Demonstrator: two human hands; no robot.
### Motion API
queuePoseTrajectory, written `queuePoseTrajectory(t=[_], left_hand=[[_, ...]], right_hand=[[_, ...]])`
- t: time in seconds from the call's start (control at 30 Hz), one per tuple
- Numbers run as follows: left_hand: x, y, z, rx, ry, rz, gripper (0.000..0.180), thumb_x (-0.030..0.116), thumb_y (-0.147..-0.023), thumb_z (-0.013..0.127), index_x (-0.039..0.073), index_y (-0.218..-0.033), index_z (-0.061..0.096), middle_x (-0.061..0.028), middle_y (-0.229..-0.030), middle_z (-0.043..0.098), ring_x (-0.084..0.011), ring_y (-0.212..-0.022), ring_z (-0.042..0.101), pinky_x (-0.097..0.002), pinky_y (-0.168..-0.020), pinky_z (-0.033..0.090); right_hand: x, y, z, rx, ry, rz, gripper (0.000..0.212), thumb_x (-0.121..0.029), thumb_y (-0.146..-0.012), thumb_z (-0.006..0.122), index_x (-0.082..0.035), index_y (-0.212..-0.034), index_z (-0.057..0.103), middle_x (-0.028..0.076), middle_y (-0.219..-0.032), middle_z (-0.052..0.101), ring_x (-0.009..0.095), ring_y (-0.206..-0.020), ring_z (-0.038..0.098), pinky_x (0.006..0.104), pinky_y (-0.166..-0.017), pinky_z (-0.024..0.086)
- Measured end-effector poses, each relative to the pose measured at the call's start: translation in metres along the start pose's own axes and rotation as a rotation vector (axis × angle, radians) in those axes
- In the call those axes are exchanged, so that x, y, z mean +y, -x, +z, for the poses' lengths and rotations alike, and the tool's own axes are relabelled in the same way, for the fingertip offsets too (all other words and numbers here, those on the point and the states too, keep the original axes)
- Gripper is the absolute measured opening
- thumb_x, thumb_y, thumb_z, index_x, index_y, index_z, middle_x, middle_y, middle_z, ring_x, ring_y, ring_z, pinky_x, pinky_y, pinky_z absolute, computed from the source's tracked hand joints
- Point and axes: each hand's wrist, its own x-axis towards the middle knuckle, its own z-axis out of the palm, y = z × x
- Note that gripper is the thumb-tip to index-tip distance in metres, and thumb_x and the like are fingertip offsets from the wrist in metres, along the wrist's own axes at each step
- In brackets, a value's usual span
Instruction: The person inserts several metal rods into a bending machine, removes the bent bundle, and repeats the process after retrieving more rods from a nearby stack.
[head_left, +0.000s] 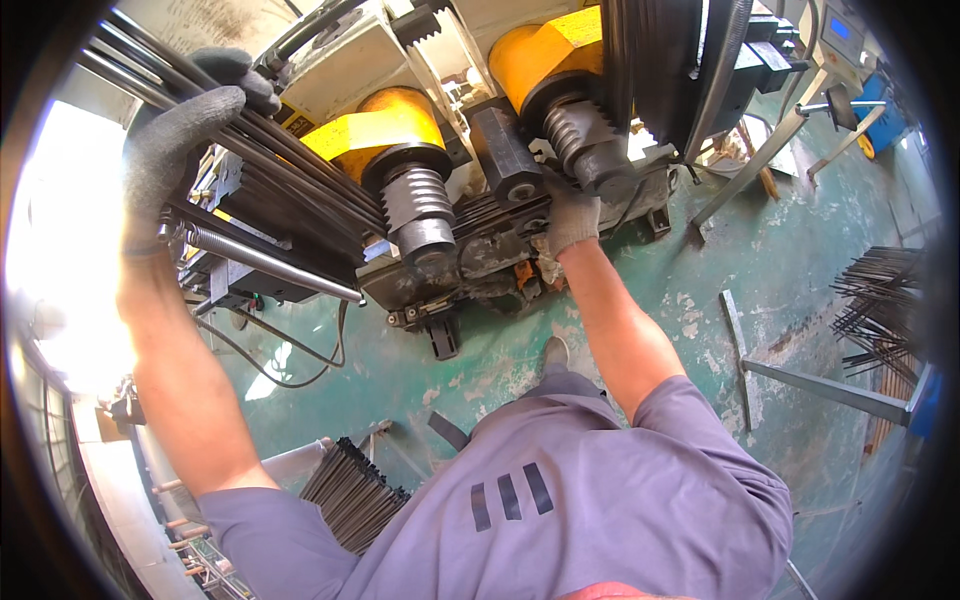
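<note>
My left hand [180, 130], in a dark grey glove, is closed around a bundle of long dark metal rods [300, 168] at the upper left. The rods slope down toward a grooved steel roller [418, 208] below a yellow guard [385, 125]. My right hand [573, 216], in a lighter glove, reaches into the machine beside a second grooved roller [580, 138]. Its fingers are mostly hidden behind the roller and a dark steel block [503, 150], so what they touch does not show. Several rods pass low between the two rollers.
A spring-wound bar [270, 262] and a hanging cable [300, 383] are below my left hand. Rod stacks lie at the lower left [352, 490] and far right [880, 305]. A metal stand [825, 388] is on the green floor [660, 300] to the right.
</note>
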Motion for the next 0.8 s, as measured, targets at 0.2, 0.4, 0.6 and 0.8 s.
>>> queuePoseTrajectory(t=[0.2,0.4,0.6,0.8], left_hand=[[0.020,0.007,0.003,0.052,-0.147,-0.034,0.052,0.031,-0.086,0.082,0.003,-0.127,0.066,-0.0126,-0.102,0.076,-0.0265,-0.097,0.075,-0.0411,-0.096,0.059],[0.046,0.057,0.036,0.296,-0.283,-0.065,0.039,0.027,-0.094,0.069,0.002,-0.125,0.067,-0.0112,-0.109,0.071,-0.0228,-0.102,0.069,-0.0378,-0.097,0.052],[0.065,0.171,0.118,0.603,0.016,-0.032,0.025,0.011,-0.100,0.062,-0.004,-0.121,0.064,-0.0121,-0.107,0.067,-0.0192,-0.099,0.064,-0.0372,-0.095,0.050],[0.067,0.233,0.279,0.350,0.601,-0.120,0.018,0.015,-0.094,0.061,0.001,-0.106,0.063,-0.0099,-0.087,0.064,-0.0228,-0.087,0.063,-0.0404,-0.094,0.049]], right_hand=[[-0.026,0.010,0.012,0.099,-0.467,0.305,0.026,-0.004,-0.092,0.075,0.003,-0.117,0.074,0.011,-0.115,0.074,0.021,-0.096,0.070,0.0348,-0.088,0.054],[-0.031,0.054,-0.027,0.163,-0.361,-0.017,0.031,-0.013,-0.091,0.078,0.003,-0.117,0.073,0.006,-0.105,0.075,0.016,-0.093,0.066,0.0333,-0.087,0.052],[-0.048,0.163,-0.138,0.249,-0.094,0.061,0.020,-0.012,-0.096,0.073,0.002,-0.110,0.070,0.006,-0.096,0.075,0.015,-0.089,0.068,0.0324,-0.083,0.054],[-0.058,0.250,-0.384,0.625,0.003,-0.015,0.007,-0.011,-0.104,0.066,-0.004,-0.106,0.065,0.002,-0.085,0.067,0.014,-0.071,0.066,0.0321,-0.064,0.056]])
